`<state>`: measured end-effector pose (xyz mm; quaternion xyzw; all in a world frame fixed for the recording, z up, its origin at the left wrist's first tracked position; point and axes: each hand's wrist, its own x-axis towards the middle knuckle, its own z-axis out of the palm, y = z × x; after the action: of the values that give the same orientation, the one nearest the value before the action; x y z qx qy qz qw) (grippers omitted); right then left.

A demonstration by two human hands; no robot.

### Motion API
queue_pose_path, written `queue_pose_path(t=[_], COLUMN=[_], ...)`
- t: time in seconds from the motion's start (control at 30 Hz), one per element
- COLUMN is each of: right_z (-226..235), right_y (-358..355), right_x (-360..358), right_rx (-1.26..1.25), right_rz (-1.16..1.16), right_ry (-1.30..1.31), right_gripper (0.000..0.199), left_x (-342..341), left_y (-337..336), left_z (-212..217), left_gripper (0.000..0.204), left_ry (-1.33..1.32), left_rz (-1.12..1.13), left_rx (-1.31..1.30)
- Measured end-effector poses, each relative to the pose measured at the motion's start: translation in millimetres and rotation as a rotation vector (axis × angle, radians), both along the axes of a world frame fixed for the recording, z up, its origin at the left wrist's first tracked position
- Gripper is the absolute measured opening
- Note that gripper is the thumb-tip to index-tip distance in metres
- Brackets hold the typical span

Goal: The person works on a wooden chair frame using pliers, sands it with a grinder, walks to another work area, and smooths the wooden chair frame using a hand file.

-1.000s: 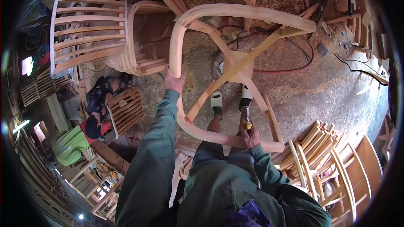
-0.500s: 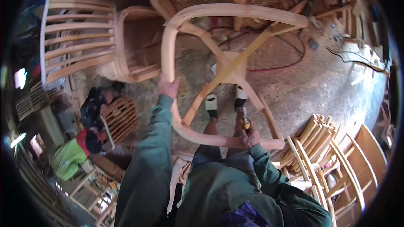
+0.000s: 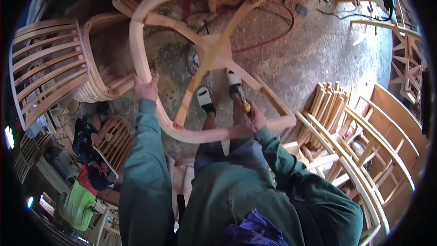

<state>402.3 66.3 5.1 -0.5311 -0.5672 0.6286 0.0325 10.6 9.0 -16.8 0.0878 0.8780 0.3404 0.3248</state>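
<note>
One pale bent-wood chair frame [image 3: 200,54] fills the middle of the view, held between both hands. It is unfinished light timber: a long curved rail loops from the top of the picture down the left and sweeps round to a squared end at the lower right, and straight braces cross inside it, meeting at a joint ahead of the hands. The wood is bare and smooth, with no seat or slats fitted.

The left hand [image 3: 146,89] is closed on the curved rail at its left bend, fingers wrapped over the wood. The right hand [image 3: 250,120] is clamped on a small tool with a yellow handle [image 3: 246,107], pressed against the lower rail near the squared end; what kind of tool it is I cannot tell. Both sleeves are green.

Just beyond the right hand, inside the frame, stand the person's feet in white slippers [image 3: 204,96] on the sawdust-strewn floor [image 3: 309,50]. A red cable [image 3: 268,38] curls over the floor further ahead.

Left of the left hand sits a stack of slatted chair backs [image 3: 50,70]. Right of the right hand lies a bundle of wooden sticks [image 3: 325,105] and, beyond it, more unfinished chair frames [image 3: 382,141]. Below the left arm, another person in dark clothes [image 3: 88,132] crouches by a small slatted piece.
</note>
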Motion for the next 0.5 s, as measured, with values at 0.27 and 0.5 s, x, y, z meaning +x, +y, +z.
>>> queue_pose_path(t=[0.27, 0.5], right_z=[-0.8, -6.6], right_y=[0.3, -6.7], right_x=[-7.3, -3.7], right_rx=[0.108, 0.160], right_rz=[0.019, 0.045], right_ry=[-0.094, -0.120], right_gripper=[0.054, 0.053], left_x=[-1.7, -0.8], left_y=[6.3, 5.3], left_z=[8.8, 11.1], left_gripper=[0.081, 0.073], left_ry=[0.112, 0.083], left_rz=[-0.013, 0.007], left_rx=[0.038, -0.016])
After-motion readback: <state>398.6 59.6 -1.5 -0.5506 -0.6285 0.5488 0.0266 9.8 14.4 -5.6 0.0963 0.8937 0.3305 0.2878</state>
